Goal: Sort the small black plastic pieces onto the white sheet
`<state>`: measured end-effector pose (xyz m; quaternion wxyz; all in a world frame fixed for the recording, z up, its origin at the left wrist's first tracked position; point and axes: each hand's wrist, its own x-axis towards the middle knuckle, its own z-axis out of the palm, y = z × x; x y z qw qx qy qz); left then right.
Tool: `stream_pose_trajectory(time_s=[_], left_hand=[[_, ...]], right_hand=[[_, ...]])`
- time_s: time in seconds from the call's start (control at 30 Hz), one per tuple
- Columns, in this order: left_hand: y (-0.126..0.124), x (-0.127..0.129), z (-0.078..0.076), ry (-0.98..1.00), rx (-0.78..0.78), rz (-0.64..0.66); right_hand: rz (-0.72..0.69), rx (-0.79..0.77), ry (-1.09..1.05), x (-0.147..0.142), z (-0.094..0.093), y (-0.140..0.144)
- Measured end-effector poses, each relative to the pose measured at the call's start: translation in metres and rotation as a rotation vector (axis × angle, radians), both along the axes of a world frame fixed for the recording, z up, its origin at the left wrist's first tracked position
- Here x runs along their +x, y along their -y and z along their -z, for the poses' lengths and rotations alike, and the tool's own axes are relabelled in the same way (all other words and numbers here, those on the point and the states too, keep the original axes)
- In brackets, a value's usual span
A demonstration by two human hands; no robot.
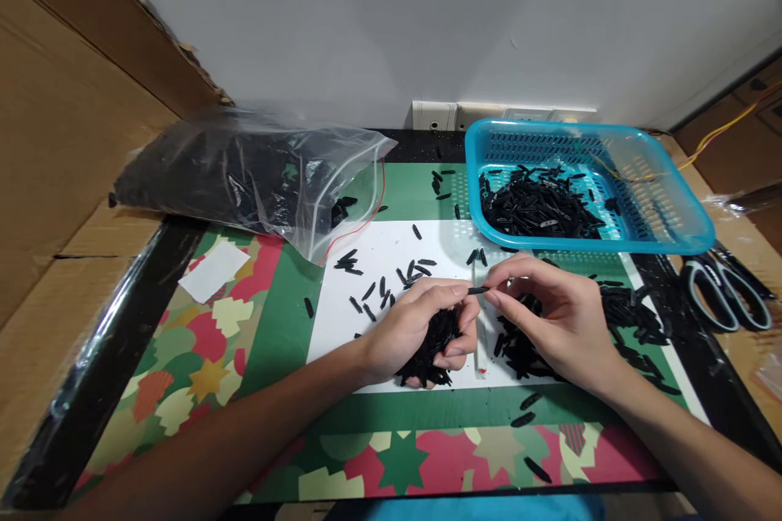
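Now the left hand [421, 326] is curled around a bunch of black pieces [435, 346] on the white sheet [391, 248]. Just beside it, the right hand [559, 317] pinches one small black piece [477, 290] — both thumbs touch it — near the blue basket [672, 212].

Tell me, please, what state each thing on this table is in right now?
Left hand: cupped, full of black pieces.
Right hand: pinching one black piece at its end.
Plastic bag: open, lying on its side, with pieces inside.
Blue basket: upright, partly filled.
Scissors: closed, lying flat.
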<state>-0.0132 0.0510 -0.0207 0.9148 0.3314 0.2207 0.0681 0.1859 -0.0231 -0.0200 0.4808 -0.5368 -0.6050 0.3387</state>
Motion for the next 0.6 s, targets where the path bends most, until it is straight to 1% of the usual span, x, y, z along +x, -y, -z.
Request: stream_pose_trajectory(time_s=[0.27,0.6], left_hand=[[0.0002,-0.0006,0.0028,0.009,-0.012,-0.001],[-0.0004,-0.0011,0.0029,0.020,-0.025,-0.004]], right_hand=[[0.003,0.025,-0.001,0.0005,-0.0037,0.0005],[-0.004,0.002,-0.043,0.0007,-0.0037,0.0009]])
